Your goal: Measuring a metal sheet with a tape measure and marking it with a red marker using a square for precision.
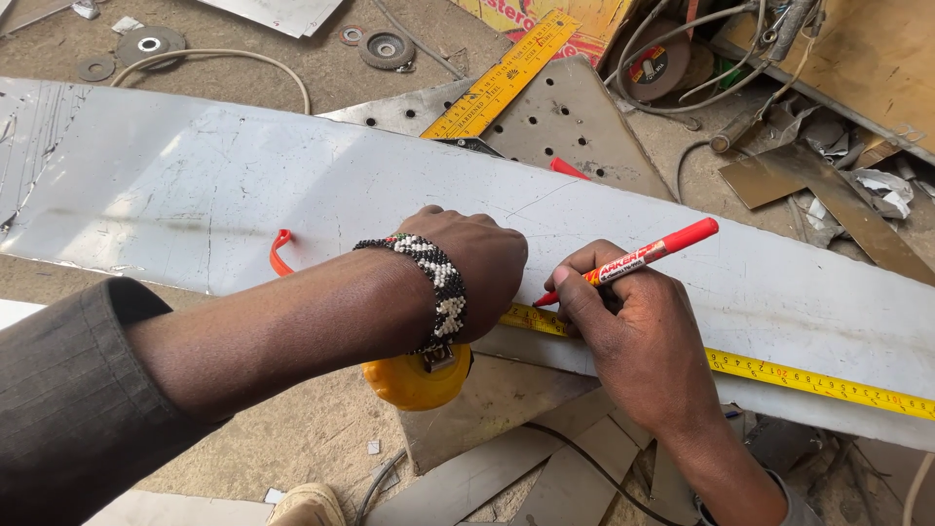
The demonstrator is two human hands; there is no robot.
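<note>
My right hand (pixel 633 331) grips a red marker (pixel 638 259), its tip touching a long white metal sheet (pixel 243 185) just above a yellow tape measure blade (pixel 808 378). The blade runs along the sheet's near edge toward the right. My left hand (pixel 472 255), with a beaded bracelet on the wrist, presses down in a fist on the sheet at the tape's left end. The yellow tape measure case (pixel 414 382) sits under my left wrist, off the sheet's edge. An orange strap (pixel 280 251) lies on the sheet beside my forearm.
A yellow ruler (pixel 502 78) and a perforated metal plate (pixel 575 122) lie beyond the sheet. Grinding discs (pixel 146 44), cables and metal offcuts (pixel 828 185) litter the ground at the back and right. More metal strips (pixel 506 468) lie below the sheet near my shoe.
</note>
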